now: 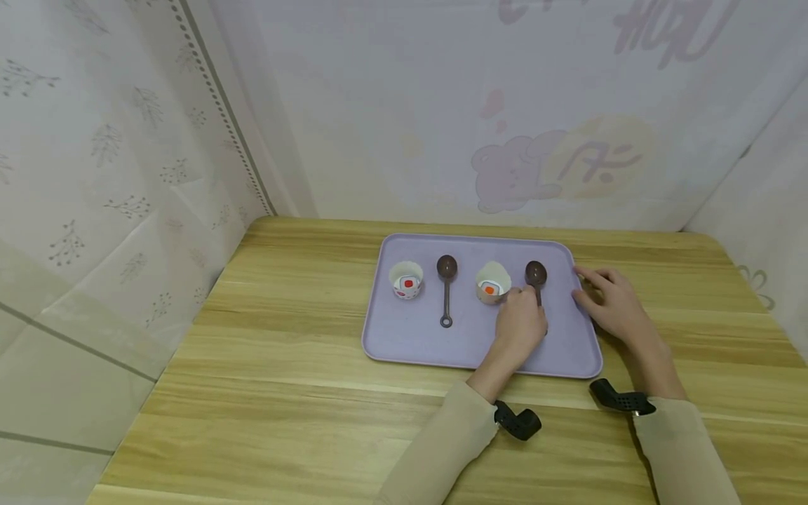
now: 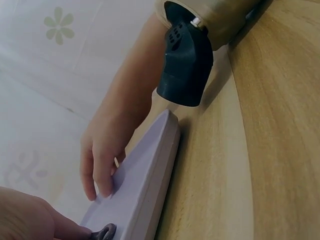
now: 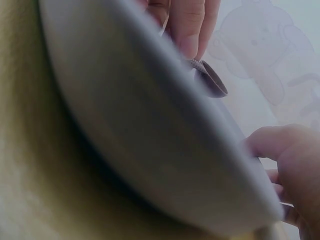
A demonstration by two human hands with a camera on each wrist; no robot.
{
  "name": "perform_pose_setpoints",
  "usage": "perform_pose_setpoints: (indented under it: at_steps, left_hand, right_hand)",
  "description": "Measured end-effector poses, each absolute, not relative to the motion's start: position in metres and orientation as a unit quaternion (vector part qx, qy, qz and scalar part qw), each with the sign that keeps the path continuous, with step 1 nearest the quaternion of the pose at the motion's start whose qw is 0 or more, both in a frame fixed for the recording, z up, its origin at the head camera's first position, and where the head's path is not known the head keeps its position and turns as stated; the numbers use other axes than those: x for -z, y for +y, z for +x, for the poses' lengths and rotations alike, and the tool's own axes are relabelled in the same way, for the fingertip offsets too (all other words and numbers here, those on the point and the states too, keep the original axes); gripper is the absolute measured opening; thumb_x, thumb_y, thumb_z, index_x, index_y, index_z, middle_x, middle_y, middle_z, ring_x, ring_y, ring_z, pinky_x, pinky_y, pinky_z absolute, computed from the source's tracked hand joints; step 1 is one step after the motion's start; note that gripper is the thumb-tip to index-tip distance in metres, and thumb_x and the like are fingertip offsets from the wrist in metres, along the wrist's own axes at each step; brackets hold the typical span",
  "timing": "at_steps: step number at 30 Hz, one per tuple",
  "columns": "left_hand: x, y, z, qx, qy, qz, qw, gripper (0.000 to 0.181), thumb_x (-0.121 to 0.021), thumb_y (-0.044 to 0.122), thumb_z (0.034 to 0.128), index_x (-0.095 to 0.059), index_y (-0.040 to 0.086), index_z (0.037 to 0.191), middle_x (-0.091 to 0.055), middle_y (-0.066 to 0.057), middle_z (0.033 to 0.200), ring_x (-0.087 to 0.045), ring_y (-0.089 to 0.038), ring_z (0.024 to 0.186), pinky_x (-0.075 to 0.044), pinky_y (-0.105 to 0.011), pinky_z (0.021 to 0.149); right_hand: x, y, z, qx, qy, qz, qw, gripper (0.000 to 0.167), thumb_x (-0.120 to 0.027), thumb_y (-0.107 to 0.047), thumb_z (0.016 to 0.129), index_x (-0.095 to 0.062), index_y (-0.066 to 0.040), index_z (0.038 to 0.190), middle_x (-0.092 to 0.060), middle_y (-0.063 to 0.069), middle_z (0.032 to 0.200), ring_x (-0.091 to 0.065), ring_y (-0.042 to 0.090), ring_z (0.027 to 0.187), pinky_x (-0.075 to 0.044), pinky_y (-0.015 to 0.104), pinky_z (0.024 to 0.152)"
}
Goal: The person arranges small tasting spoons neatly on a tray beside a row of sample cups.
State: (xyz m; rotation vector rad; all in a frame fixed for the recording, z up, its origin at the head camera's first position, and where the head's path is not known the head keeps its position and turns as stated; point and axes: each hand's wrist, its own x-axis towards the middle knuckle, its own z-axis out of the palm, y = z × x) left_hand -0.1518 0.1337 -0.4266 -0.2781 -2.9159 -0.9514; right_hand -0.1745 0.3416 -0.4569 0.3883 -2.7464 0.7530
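Note:
My left hand (image 1: 520, 322) pinches the handle of the right-hand brown measuring spoon (image 1: 536, 272) on the lilac tray (image 1: 404, 341). That handle's ring end (image 2: 107, 232) shows beside the fingertips in the left wrist view. My right hand (image 1: 612, 301) has its thumb and fingers spread against the tray's right rim. In the right wrist view the right thumb (image 3: 270, 142) touches the rim. A second brown spoon (image 1: 446, 287) lies further left, ring toward me. Two paper cups stand on the tray: a left cup (image 1: 407, 280) with a red piece inside, and a right cup (image 1: 492, 284) with an orange piece.
The tray lies on a wood-grain table (image 1: 284, 315) near its far edge. A pale printed curtain (image 1: 379, 126) hangs behind the table, and more curtain covers both sides. Each wrist wears a black camera mount (image 1: 517, 421).

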Motion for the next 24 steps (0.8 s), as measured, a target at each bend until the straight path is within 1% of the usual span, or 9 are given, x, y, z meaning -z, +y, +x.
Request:
perform_pose_setpoints:
  at_steps: [7,13,20,24]
  left_hand:
    - [0.4288,0.1362,-0.1526,0.306,-0.947,-0.087,0.042,0.010,-0.071,0.016,0.0920,-0.071,0.007,0.096,-0.064,-0.007,0.089,-0.070,-0.024,0.080,-0.056,-0.033,0.066]
    - [0.4282,0.1357,-0.1525,0.313,-0.945,-0.082,0.043,0.008,-0.070,0.013,0.0902,-0.071,0.006,0.095,-0.064,-0.008,0.088,-0.070,-0.025,0.078,-0.056,-0.034,0.064]
    - [0.4262,0.1350,-0.1518,0.315,-0.945,-0.079,0.034,0.012,-0.071,0.015,0.0905,-0.071,0.005,0.097,-0.065,-0.009,0.090,-0.070,-0.026,0.080,-0.057,-0.034,0.065]
    - [0.4259,0.1346,-0.1514,0.313,-0.946,-0.079,0.034,0.014,-0.071,0.017,0.0909,-0.070,0.005,0.099,-0.065,-0.010,0.091,-0.070,-0.026,0.080,-0.057,-0.034,0.065]
  right_hand:
    - [0.4574,0.3418,-0.1750,-0.261,-0.945,0.138,0.141,0.046,-0.068,-0.013,0.094,-0.058,0.003,0.136,-0.054,0.033,0.118,-0.049,0.052,0.108,-0.037,0.065,0.090]
    - [0.4572,0.3416,-0.1748,-0.263,-0.945,0.137,0.137,0.046,-0.068,-0.013,0.094,-0.058,0.003,0.137,-0.053,0.033,0.119,-0.049,0.052,0.108,-0.037,0.065,0.089]
    - [0.4567,0.3414,-0.1745,-0.263,-0.947,0.134,0.129,0.047,-0.067,-0.015,0.096,-0.057,0.002,0.138,-0.052,0.032,0.119,-0.048,0.052,0.108,-0.037,0.065,0.088]
    - [0.4560,0.3414,-0.1737,-0.263,-0.946,0.135,0.129,0.047,-0.067,-0.015,0.095,-0.057,0.002,0.138,-0.052,0.033,0.119,-0.048,0.052,0.109,-0.036,0.066,0.089]
